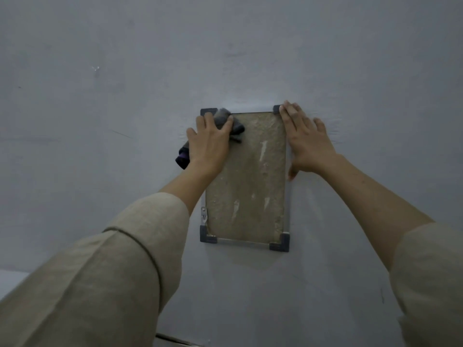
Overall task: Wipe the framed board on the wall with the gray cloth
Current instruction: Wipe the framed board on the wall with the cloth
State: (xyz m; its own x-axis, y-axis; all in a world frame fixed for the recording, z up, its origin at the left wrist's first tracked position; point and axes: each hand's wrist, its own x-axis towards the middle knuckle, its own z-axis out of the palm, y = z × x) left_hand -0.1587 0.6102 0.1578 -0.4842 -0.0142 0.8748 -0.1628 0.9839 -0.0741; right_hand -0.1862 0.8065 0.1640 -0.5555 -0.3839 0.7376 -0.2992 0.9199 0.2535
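A framed board (250,186) hangs upright on the grey wall; its brownish face is stained with pale streaks, and dark plastic caps cover its corners. My left hand (210,144) presses the gray cloth (235,127) flat against the board's upper left corner. A darker purple end of the cloth sticks out below my palm at the left. My right hand (304,140) lies flat with fingers spread on the board's upper right edge and the wall beside it, holding nothing.
The grey wall (100,121) fills the view around the board. A small metal bracket (204,213) sits on the frame's lower left side. A pale ledge (10,279) shows at the lower left.
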